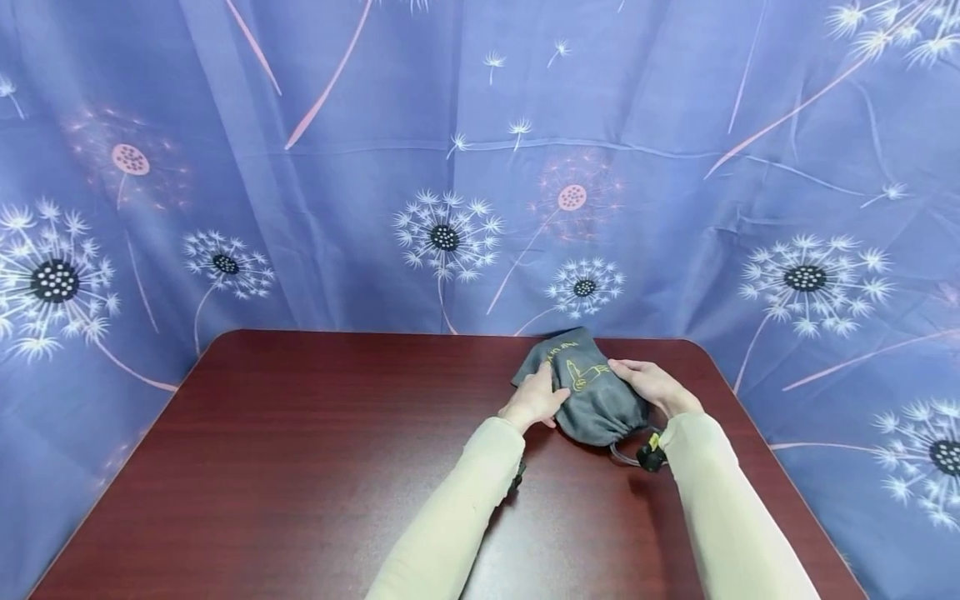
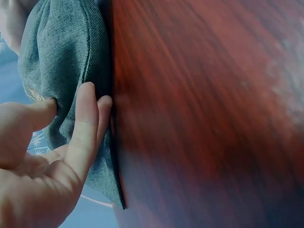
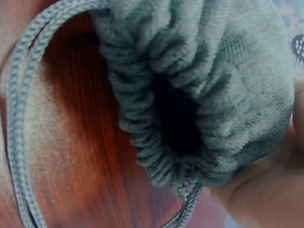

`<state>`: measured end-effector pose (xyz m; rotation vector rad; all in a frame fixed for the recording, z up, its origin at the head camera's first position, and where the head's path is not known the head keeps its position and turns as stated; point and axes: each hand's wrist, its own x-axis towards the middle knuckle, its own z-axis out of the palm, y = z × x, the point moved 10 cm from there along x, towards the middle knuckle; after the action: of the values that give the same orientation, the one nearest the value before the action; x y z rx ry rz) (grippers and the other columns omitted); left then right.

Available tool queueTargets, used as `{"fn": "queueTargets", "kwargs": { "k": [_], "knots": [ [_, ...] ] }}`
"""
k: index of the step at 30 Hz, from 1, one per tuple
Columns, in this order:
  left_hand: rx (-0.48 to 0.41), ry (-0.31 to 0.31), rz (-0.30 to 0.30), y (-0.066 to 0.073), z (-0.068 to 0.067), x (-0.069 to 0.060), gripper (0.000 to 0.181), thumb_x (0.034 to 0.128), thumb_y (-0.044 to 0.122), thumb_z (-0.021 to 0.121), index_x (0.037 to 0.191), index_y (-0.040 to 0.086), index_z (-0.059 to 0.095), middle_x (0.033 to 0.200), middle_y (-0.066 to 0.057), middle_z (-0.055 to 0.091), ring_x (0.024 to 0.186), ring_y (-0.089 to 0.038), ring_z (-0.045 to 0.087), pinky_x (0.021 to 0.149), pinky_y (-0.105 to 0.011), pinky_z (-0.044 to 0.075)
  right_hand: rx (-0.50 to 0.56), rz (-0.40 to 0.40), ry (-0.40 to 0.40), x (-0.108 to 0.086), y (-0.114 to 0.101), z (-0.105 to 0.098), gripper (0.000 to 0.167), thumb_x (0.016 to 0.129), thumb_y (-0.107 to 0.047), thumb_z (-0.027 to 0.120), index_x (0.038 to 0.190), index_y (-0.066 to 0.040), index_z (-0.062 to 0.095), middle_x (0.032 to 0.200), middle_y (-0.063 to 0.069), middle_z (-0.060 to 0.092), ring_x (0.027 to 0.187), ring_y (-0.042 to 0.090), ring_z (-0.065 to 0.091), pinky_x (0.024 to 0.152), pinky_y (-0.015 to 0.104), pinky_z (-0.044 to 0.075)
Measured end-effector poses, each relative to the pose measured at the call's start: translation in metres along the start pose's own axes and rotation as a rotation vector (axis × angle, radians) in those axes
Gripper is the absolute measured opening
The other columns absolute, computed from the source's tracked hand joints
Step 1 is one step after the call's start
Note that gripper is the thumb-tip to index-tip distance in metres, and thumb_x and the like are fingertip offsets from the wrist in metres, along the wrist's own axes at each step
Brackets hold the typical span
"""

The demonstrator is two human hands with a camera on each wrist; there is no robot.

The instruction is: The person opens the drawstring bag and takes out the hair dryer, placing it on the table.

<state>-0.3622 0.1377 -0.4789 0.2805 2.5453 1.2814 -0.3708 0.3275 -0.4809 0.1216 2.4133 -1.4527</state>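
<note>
A grey-green drawstring bag [image 1: 600,412] with a yellow printed figure and lettering lies on the far right part of the table, its gathered mouth towards me. My left hand [image 1: 534,398] pinches the cloth at its left side, thumb on top and fingers along the lower seam, as the left wrist view shows. On the other side my right hand [image 1: 654,387] grips the bag's right edge. The right wrist view looks into the puckered, partly open mouth [image 3: 178,118]; its inside is dark and the contents are hidden. A braided grey drawstring [image 3: 21,104] loops out from the mouth.
The dark red wood-grain table [image 1: 300,467] reaches out to the left and front of the bag. Behind it hangs a blue curtain [image 1: 360,192] with a dandelion print. A small black device with a yellow mark [image 1: 651,454] sits at my right wrist.
</note>
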Motion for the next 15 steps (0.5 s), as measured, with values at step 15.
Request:
{"fn": "queueTargets", "kwargs": {
  "k": [15],
  "knots": [
    [-0.016,0.007,0.095,-0.02,-0.019,-0.037,0.027,0.096,0.016,0.064,0.111,0.001,0.047,0.089,-0.023,0.064,0.042,-0.016,0.062,0.049,-0.025,0.05,-0.127,-0.059,0.042,-0.018,-0.02,0.038,0.063,0.101,-0.044,0.049,0.144,0.002,0.042,0.148,0.024,0.039,0.138,0.038,0.031,0.11,0.05,0.027]
  ]
}}
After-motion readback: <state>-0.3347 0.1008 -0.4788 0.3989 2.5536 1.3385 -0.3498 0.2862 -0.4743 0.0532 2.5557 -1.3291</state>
